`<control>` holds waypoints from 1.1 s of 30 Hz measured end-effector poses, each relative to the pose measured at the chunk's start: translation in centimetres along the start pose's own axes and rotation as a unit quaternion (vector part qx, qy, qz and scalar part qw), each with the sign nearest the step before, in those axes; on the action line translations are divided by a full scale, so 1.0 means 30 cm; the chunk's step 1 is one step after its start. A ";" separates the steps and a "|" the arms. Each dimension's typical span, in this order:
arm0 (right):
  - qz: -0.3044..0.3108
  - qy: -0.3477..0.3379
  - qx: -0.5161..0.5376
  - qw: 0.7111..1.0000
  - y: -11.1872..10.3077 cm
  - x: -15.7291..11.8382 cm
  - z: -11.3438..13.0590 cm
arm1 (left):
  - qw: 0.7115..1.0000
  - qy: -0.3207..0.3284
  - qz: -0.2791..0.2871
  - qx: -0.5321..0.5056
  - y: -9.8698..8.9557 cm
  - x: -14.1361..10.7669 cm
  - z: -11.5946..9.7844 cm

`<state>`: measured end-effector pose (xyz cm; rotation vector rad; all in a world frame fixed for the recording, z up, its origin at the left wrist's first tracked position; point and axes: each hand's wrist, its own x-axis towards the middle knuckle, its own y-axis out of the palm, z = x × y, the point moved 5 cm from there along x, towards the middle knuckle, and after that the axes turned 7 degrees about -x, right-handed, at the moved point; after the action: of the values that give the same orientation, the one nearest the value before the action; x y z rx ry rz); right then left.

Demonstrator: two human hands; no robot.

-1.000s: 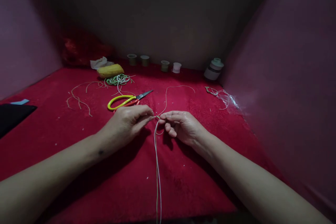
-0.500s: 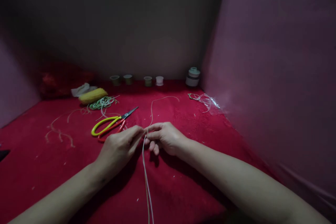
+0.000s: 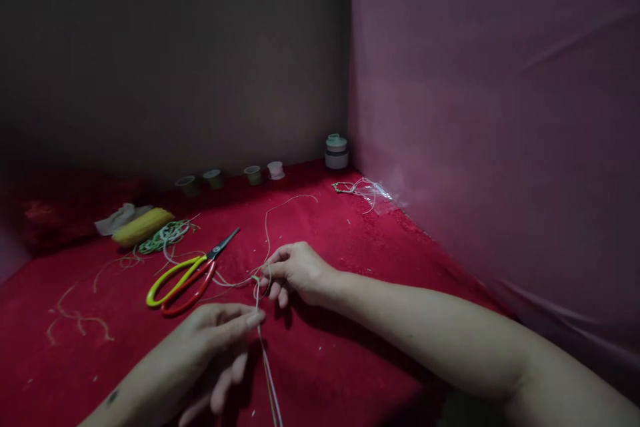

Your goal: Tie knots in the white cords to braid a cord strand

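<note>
Thin pale and tan cords (image 3: 267, 367) run from the front edge of the red cloth up to my two hands. My left hand (image 3: 220, 340) pinches them between thumb and index finger, its other fingers loosely curled below. Just above and to the right, my right hand (image 3: 295, 273) pinches the cords near a small loop or knot (image 3: 257, 279). From there one thin strand (image 3: 267, 227) curves away over the cloth, and others trail left toward the scissors (image 3: 193, 277), which have one yellow and one red handle.
A yellow bundle (image 3: 143, 227), a green and white cord tangle (image 3: 167, 237) and loose tan strands (image 3: 80, 315) lie left. Several small spools (image 3: 253, 175) and a lidded white jar (image 3: 337, 152) stand behind. Cords on clear plastic (image 3: 377, 193) lie by the pink wall (image 3: 475, 113).
The view has turned right. My left hand has moved down the cords, away from my right hand, and its fingers have spread somewhat. The small loop now shows between the hands.
</note>
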<state>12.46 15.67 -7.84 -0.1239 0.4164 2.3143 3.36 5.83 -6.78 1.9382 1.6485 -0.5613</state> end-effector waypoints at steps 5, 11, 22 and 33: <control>0.020 -0.019 -0.132 0.991 -0.015 -0.006 0.011 | 0.987 0.012 0.057 -0.148 0.056 0.014 0.019; -0.137 -0.095 -0.337 0.927 -0.118 0.004 0.105 | 0.983 0.006 0.075 -0.170 0.043 0.014 0.017; -0.246 -0.007 -0.093 0.965 -0.318 0.054 0.135 | 0.986 -0.026 0.058 -0.153 0.046 0.010 0.049; -0.309 -0.239 -0.213 0.895 -0.262 -0.044 0.236 | 0.950 0.181 -0.227 0.114 -0.088 -0.066 -0.092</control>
<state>19.26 22.27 -2.92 0.0939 -0.3496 1.6804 0.36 6.37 -3.75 1.9044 2.3905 -0.6158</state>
